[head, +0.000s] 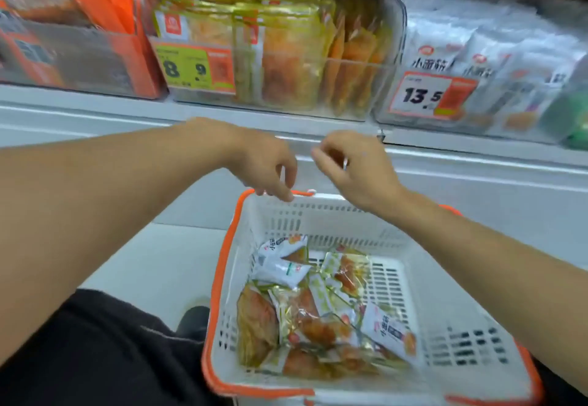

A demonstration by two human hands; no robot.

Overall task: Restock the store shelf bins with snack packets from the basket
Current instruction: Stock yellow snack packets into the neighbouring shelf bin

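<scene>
Above the basket [222,278], left hand [264,163] and right hand [356,167] hang with loosely curled fingers, grasping nothing. Snack packets [318,319] lie heaped inside; the clear shelf bins [375,65] stand just beyond.

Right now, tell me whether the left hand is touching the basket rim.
Cannot tell. In the head view the left hand has its fingertips overlapping the basket far rim, but motion blur hides contact.

A yellow price tag [194,68] on the middle bin [350,87] read "8" and "9". A white and orange tag [429,95] on the right bin [386,55] read "13.5". White packets [436,52] inside it bore Chinese print beginning "小"; the rest was too blurred.
</scene>
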